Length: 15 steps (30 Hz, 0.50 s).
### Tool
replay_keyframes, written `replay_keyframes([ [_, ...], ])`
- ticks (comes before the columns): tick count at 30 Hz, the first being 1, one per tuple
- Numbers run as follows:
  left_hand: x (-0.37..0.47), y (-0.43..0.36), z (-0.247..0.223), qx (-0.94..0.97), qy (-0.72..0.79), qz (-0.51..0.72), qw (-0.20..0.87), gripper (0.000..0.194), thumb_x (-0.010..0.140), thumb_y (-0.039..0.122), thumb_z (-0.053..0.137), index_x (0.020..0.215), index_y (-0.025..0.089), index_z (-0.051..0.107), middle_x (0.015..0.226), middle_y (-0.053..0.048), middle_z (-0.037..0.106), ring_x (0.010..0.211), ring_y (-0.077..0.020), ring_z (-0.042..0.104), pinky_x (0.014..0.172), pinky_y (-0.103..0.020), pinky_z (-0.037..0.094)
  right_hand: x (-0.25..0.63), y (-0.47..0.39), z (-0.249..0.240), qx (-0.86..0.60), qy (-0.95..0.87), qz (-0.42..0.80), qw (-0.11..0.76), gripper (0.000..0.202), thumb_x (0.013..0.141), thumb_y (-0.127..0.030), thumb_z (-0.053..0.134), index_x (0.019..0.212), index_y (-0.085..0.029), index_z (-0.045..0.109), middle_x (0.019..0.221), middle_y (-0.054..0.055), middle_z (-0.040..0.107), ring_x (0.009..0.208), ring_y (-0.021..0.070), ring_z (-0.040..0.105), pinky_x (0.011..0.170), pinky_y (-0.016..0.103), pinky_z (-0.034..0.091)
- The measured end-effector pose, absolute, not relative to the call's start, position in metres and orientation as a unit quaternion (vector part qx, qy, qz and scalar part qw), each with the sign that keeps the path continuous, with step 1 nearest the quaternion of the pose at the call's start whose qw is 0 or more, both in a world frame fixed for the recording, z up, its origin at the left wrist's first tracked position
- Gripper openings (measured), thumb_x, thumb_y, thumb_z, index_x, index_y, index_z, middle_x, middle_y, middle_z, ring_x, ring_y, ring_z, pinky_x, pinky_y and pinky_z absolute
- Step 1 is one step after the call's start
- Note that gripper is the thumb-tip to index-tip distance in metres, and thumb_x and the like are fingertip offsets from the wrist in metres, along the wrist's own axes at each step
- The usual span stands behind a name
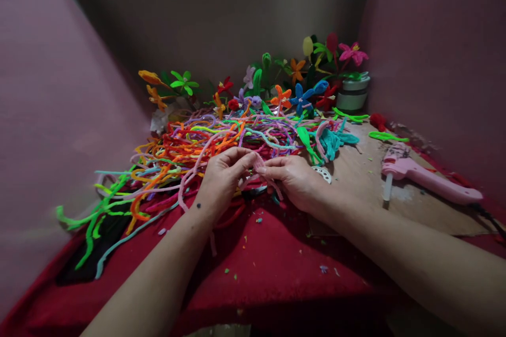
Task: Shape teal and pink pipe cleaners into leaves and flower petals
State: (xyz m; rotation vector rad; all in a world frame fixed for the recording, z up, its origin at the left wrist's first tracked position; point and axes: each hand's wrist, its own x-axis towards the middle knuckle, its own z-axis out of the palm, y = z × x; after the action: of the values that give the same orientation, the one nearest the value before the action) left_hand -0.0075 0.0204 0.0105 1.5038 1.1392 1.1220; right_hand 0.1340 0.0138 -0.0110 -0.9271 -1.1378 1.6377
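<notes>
Both hands meet over the front of a red-covered table, fingers pinched on a pink pipe cleaner (259,161). My left hand (226,174) grips it from the left, thumb against the forefinger. From the other side my right hand (294,179) pinches the same piece, and a short fuzzy end hangs below its fingers. Right behind the hands spreads a tangled heap of pipe cleaners (221,134) in many colours. A white round disc with holes (322,174) lies beside my right hand, partly covered by it.
A pink glue gun (430,176) rests on a cardboard sheet (356,189) at the right, its cord running off the edge. Fuzzy flowers (302,97) stand along the back, near a pale lidded jar (353,92). Small scraps dot the red cloth (276,263).
</notes>
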Motion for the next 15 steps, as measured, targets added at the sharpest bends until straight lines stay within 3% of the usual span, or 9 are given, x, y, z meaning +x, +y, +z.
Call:
replay_keyframes([
  [5, -0.0080, 0.0192, 0.0118, 0.602, 0.484, 0.462, 0.435, 0.021, 0.070, 0.034, 0.065, 0.074, 0.013, 0.063, 0.065, 0.000, 0.060, 0.054, -0.0083, 0.049, 0.050, -0.019, 0.037, 0.1342, 0.0154, -0.0096, -0.347, -0.435, 0.680, 0.478, 0.002, 0.060, -0.015, 0.061, 0.060, -0.014, 0.060, 0.051, -0.002, 0.053, 0.042, 0.0068, 0.041, 0.038, 0.021, 0.029],
  [8, -0.0074, 0.0189, 0.0126, 0.600, 0.492, 0.469, 0.421, 0.019, 0.069, 0.032, 0.065, 0.073, 0.014, 0.065, 0.062, 0.001, 0.059, 0.053, -0.0077, 0.047, 0.050, -0.019, 0.036, 0.1342, 0.0163, -0.0077, -0.338, -0.440, 0.678, 0.482, 0.008, 0.057, -0.009, 0.052, 0.055, -0.012, 0.059, 0.053, 0.000, 0.054, 0.046, 0.0075, 0.043, 0.043, 0.022, 0.033],
  [15, -0.0037, 0.0155, 0.0151, 0.614, 0.483, 0.459, 0.422, 0.017, 0.073, 0.029, 0.061, 0.071, 0.013, 0.064, 0.062, 0.000, 0.059, 0.050, -0.0067, 0.045, 0.046, -0.018, 0.034, 0.1336, 0.0136, -0.0090, -0.391, -0.473, 0.637, 0.467, 0.017, 0.064, -0.026, 0.063, 0.053, -0.016, 0.054, 0.043, -0.005, 0.044, 0.035, 0.0065, 0.035, 0.033, 0.022, 0.027],
])
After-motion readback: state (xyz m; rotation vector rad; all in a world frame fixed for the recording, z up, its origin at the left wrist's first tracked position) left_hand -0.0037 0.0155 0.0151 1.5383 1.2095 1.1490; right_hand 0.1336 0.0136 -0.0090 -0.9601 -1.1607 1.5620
